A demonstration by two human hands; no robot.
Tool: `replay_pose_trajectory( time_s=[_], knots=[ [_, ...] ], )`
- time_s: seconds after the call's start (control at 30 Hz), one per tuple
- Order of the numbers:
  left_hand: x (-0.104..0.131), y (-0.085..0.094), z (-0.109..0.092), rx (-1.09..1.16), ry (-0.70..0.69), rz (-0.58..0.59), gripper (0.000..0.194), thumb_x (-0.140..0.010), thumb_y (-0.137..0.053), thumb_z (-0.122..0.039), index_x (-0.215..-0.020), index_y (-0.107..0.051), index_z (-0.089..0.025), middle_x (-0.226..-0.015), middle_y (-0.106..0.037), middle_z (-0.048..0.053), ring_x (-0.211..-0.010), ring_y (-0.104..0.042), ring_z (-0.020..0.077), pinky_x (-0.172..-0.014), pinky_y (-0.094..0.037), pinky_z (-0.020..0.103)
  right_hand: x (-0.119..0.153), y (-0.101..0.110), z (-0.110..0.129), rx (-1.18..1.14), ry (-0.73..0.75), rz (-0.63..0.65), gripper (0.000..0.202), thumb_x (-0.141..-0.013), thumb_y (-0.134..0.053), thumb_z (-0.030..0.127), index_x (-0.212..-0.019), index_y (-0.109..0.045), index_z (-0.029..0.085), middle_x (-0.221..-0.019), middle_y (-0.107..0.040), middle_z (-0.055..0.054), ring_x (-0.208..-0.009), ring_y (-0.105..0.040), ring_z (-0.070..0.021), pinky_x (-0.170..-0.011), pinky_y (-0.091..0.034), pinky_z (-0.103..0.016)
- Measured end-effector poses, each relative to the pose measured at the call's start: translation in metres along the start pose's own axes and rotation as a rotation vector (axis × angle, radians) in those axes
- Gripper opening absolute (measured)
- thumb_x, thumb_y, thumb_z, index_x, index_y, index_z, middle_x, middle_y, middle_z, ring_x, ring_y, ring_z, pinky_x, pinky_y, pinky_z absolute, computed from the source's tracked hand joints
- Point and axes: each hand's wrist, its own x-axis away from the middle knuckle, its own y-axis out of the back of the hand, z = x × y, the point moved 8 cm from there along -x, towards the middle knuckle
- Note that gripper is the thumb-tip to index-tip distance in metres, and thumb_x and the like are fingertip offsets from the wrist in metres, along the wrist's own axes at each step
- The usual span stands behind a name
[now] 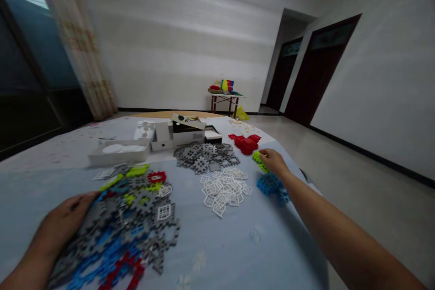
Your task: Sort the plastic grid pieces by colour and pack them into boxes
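While your right hand (273, 161) reaches out with fingers curled onto the green pieces (258, 161), that small clump lies under your fingertips, its long axis running toward the red pile (245, 143) beyond it. Whether you pinch a piece, I cannot tell. Your left hand (64, 222) lies spread on the mixed heap (125, 222), nearer you than the white pile (224, 190).

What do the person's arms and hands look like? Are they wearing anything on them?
Both arms are bare, with no sleeves in view. The left hand and right hand wear no gloves. No watch, bracelet or ring shows, though the picture is a little blurry for small things.
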Motion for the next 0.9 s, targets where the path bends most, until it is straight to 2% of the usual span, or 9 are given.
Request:
replay_pose_trajectory(
  time_s=[0.1, 0.17, 0.27, 0.33, 0.43, 0.53, 0.6, 0.8, 0.9],
  knots=[
    [0.005, 0.000, 0.009, 0.038, 0.051, 0.070, 0.050, -0.075, -0.037, -0.050, -0.095, -0.068, -0.017, -0.101, -0.069, 0.007, -0.096, -0.061, 0.0244, -0.084, -0.046, 0.032, 0.022, -0.031, 0.062, -0.086, 0.179, 0.092, 0.026, -0.078, -0.053, 0.023, -0.100, -0.065, 0.015, -0.098, -0.065, -0.007, -0.084, -0.060, -0.0150, -0.078, -0.042, -0.024],
    [0.006, 0.000, 0.005, 0.062, 0.041, 0.075, 0.050, -0.075, -0.038, -0.051, -0.097, -0.067, -0.016, -0.103, -0.069, 0.008, -0.099, -0.060, 0.0240, -0.086, -0.045, 0.031, 0.045, -0.052, 0.106, -0.152, 0.301, 0.167, 0.023, -0.077, -0.056, 0.022, -0.097, -0.066, 0.018, -0.092, -0.065, -0.004, -0.080, -0.059, -0.0131, -0.076, -0.043, -0.022],
    [0.007, 0.000, 0.000, 0.071, 0.041, 0.076, 0.051, -0.076, -0.037, -0.051, -0.097, -0.067, -0.016, -0.104, -0.068, 0.009, -0.100, -0.059, 0.0242, -0.087, -0.044, 0.031, 0.088, -0.078, 0.168, -0.320, 0.513, 0.313, 0.022, -0.076, -0.057, 0.020, -0.096, -0.066, 0.017, -0.089, -0.064, -0.005, -0.077, -0.059, -0.0140, -0.072, -0.045, -0.025],
    [0.009, -0.001, -0.002, 0.080, 0.041, 0.082, 0.051, -0.076, -0.037, -0.051, -0.099, -0.066, -0.015, -0.105, -0.067, 0.009, -0.100, -0.059, 0.0242, -0.088, -0.043, 0.031, 0.114, -0.092, 0.200, -0.341, 0.621, 0.395, 0.023, -0.076, -0.059, 0.021, -0.098, -0.065, 0.018, -0.091, -0.064, -0.005, -0.079, -0.059, -0.0143, -0.076, -0.044, -0.027],
    [0.010, -0.001, -0.002, 0.102, 0.028, 0.088, 0.051, -0.077, -0.037, -0.050, -0.100, -0.065, -0.014, -0.106, -0.067, 0.010, -0.102, -0.058, 0.0236, -0.090, -0.042, 0.030, 0.145, -0.104, 0.236, -0.315, 0.796, 0.485, 0.027, -0.075, -0.061, 0.021, -0.102, -0.064, 0.020, -0.100, -0.064, -0.006, -0.095, -0.056, -0.0168, -0.086, -0.041, -0.029],
    [0.010, 0.000, -0.002, 0.098, 0.018, 0.076, 0.050, -0.077, -0.037, -0.049, -0.098, -0.066, -0.014, -0.105, -0.067, 0.011, -0.103, -0.058, 0.0239, -0.090, -0.042, 0.031, 0.162, -0.111, 0.256, -0.285, 0.916, 0.542, 0.034, -0.073, -0.063, 0.020, -0.107, -0.063, 0.021, -0.110, -0.061, -0.006, -0.106, -0.051, -0.0192, -0.093, -0.037, -0.030],
    [0.010, 0.001, -0.002, 0.096, 0.016, 0.066, 0.050, -0.077, -0.037, -0.049, -0.097, -0.066, -0.014, -0.104, -0.068, 0.010, -0.101, -0.058, 0.0241, -0.088, -0.043, 0.031, 0.166, -0.116, 0.261, -0.273, 0.929, 0.569, 0.036, -0.073, -0.063, 0.019, -0.108, -0.062, 0.020, -0.113, -0.060, -0.007, -0.106, -0.052, -0.0199, -0.093, -0.037, -0.030],
    [0.012, 0.002, -0.005, 0.101, 0.025, 0.068, 0.051, -0.076, -0.038, -0.050, -0.097, -0.066, -0.013, -0.103, -0.068, 0.011, -0.098, -0.059, 0.0239, -0.085, -0.044, 0.029, 0.168, -0.117, 0.259, -0.301, 0.844, 0.564, 0.026, -0.079, -0.057, 0.021, -0.103, -0.065, 0.019, -0.105, -0.064, -0.008, -0.099, -0.057, -0.0202, -0.086, -0.041, -0.028],
    [0.013, 0.003, -0.005, 0.105, 0.017, 0.066, 0.050, -0.076, -0.038, -0.050, -0.096, -0.066, -0.013, -0.102, -0.068, 0.011, -0.098, -0.059, 0.0232, -0.085, -0.044, 0.028, 0.165, -0.111, 0.255, -0.324, 0.755, 0.536, 0.021, -0.083, -0.049, 0.023, -0.097, -0.065, 0.018, -0.092, -0.067, -0.006, -0.087, -0.059, -0.0175, -0.075, -0.042, -0.024]
  ],
)
